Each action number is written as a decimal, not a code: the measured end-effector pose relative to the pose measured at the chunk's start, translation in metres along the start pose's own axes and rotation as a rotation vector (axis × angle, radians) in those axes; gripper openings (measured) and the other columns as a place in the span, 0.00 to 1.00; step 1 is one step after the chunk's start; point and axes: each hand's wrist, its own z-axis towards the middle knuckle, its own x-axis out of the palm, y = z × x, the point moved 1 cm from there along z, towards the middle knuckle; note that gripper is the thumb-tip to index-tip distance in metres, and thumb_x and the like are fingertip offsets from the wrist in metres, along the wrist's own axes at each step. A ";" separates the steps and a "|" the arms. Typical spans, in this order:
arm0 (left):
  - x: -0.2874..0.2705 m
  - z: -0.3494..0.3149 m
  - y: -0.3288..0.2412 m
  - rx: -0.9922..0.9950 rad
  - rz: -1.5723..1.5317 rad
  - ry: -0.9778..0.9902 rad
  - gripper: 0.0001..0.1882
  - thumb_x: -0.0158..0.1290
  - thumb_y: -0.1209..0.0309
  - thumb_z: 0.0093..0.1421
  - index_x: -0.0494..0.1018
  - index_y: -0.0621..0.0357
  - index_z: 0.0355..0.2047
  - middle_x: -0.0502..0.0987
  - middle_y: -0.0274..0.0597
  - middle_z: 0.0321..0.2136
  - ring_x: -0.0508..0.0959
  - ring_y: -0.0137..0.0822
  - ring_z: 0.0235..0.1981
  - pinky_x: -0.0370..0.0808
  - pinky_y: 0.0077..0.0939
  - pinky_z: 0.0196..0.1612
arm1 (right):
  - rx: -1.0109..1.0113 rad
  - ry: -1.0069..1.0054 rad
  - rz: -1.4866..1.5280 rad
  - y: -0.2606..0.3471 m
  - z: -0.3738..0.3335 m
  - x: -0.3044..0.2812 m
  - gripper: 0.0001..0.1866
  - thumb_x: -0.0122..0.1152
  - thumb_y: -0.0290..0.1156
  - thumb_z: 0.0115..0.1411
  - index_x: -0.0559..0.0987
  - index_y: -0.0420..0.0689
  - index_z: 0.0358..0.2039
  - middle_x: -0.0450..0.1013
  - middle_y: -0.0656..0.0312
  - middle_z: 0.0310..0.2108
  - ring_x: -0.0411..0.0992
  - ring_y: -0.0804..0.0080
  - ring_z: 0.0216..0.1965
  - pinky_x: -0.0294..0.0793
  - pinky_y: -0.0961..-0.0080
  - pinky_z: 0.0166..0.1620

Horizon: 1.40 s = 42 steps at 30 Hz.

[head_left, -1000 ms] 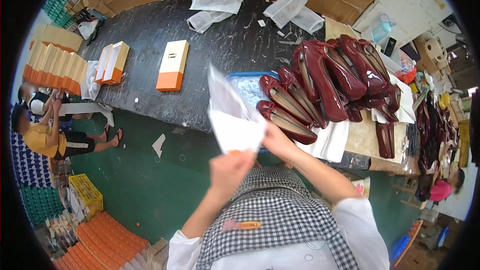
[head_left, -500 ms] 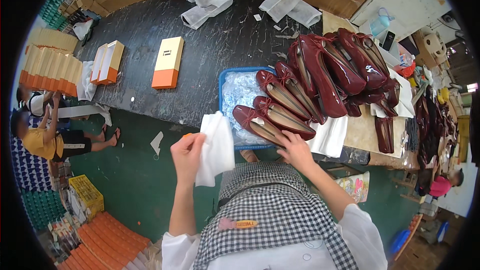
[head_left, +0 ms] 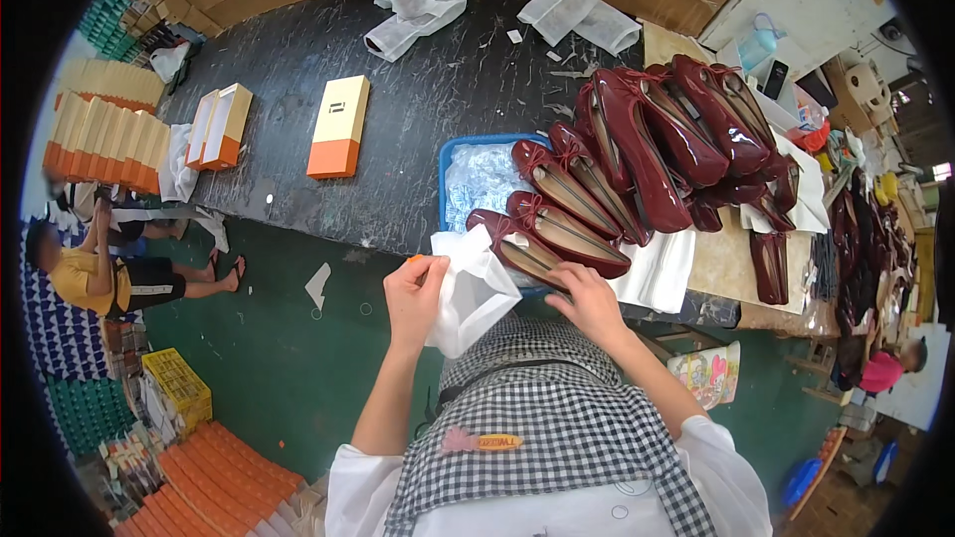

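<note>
1. Near the bottom middle, at about 6 o'clock, the left hand (head_left: 416, 290) pinches a white cloth bag (head_left: 476, 288) by its top edge, with the mouth of the bag open.
2. A second ago both hands held that bag up high, like a flat sheet. Now it has come down low, close to the checked apron (head_left: 542, 408).
3. The right hand (head_left: 589, 300) has let go of the bag. It now rests on the heel end of a dark red shoe (head_left: 517, 251), at about 1 o'clock from the bag. The fingers curl over the shoe, but I cannot tell if they grip it tight yet.
4. That shoe lies at the near edge of the table (head_left: 398, 109), touching the bag's open mouth, with its bow end at 10 o'clock.
5. It looks like the shoe and the open bag are being brought together, one hand for each.
6. Just behind, at 12 o'clock, more red shoes lie over a blue tray (head_left: 446, 171).
7. A big pile of red shoes (head_left: 676, 129) sits farther off at 2 o'clock.
8. Far left, at 10 o'clock, an orange and cream box (head_left: 338, 126) lies flat on the table.
</note>
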 end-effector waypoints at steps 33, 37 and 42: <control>-0.034 0.015 -0.017 -0.080 -0.248 -0.146 0.09 0.53 0.74 0.59 0.75 0.70 0.26 0.68 0.24 0.19 0.63 0.15 0.21 0.58 0.12 0.23 | 0.036 0.176 0.597 0.048 0.086 -0.023 0.09 0.60 0.35 0.54 0.79 0.41 0.28 0.76 0.58 0.27 0.73 0.65 0.30 0.70 0.71 0.36; -0.036 0.017 -0.030 0.089 0.039 -0.033 0.07 0.54 0.75 0.56 0.75 0.69 0.26 0.67 0.27 0.15 0.62 0.18 0.18 0.57 0.17 0.21 | -0.073 0.007 -0.471 -0.028 0.023 -0.043 0.15 0.66 0.34 0.42 0.78 0.45 0.32 0.69 0.59 0.44 0.64 0.62 0.46 0.66 0.67 0.43; 0.003 0.032 -0.043 0.302 0.263 0.116 0.04 0.56 0.77 0.52 0.76 0.67 0.27 0.66 0.38 0.14 0.62 0.25 0.16 0.59 0.20 0.21 | 0.023 0.089 -0.368 -0.062 0.006 -0.020 0.14 0.64 0.34 0.46 0.77 0.42 0.33 0.67 0.55 0.44 0.66 0.57 0.45 0.68 0.65 0.44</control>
